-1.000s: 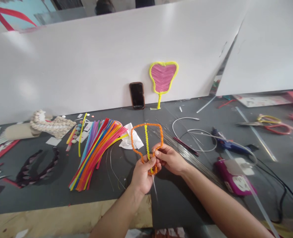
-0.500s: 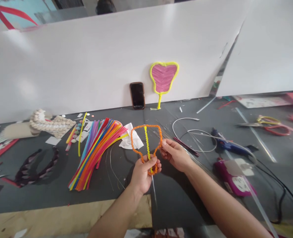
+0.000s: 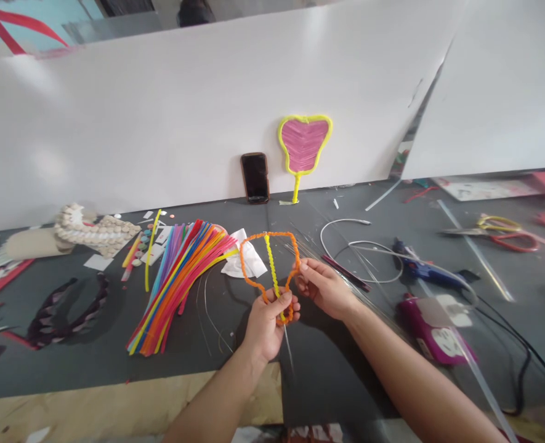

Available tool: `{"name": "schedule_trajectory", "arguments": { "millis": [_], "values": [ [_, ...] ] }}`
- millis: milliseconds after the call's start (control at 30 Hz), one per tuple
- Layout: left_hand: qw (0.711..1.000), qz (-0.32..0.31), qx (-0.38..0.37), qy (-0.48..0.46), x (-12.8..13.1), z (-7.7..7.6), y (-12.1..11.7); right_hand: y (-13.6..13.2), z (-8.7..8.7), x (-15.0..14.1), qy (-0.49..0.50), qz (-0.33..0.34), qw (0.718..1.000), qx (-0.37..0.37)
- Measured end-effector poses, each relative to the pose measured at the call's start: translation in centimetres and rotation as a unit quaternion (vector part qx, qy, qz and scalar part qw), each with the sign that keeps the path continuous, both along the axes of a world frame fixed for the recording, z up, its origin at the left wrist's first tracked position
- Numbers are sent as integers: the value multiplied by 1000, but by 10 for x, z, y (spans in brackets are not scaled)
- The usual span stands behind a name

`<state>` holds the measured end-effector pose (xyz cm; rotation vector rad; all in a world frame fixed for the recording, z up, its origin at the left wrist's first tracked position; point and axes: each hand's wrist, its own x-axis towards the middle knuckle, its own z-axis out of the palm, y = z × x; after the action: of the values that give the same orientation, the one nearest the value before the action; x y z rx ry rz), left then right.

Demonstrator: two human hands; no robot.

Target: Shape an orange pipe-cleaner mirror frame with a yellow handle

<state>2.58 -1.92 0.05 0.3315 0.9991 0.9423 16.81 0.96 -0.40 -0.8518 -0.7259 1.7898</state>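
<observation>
My left hand grips the narrow lower end of an orange pipe-cleaner frame, which has a yellow pipe cleaner running up its middle. A thin wire sticks out below that hand. My right hand pinches the frame's right edge with its fingertips. A fanned bundle of coloured pipe cleaners lies on the grey table just left of the frame. A finished pink fan with a yellow rim leans against the white board behind.
A phone leans on the white board. A bundle of thin wires, a white cable, a blue glue gun and a magenta box lie to the right. Scissors are far right. Woven rope and a dark braid sit left.
My right hand slid from the frame's lower part up to its right edge. The frame tilted slightly to the left. My left hand stayed put.
</observation>
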Motion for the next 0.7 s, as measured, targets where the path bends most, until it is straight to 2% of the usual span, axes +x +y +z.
{"name": "schedule_trajectory", "arguments": {
  "millis": [167, 367, 700],
  "values": [
    [1000, -12, 13, -4, 1, 0, 0, -5, -3, -5, 17, 89, 995, -33],
    [1000, -3, 10, -21, 1, 0, -1, -7, -7, -13, 37, 75, 996, -35],
    [997, 51, -18, -58, 0, 3, 1, -5, -6, -21, 67, 52, 996, -25]
  ]
}}
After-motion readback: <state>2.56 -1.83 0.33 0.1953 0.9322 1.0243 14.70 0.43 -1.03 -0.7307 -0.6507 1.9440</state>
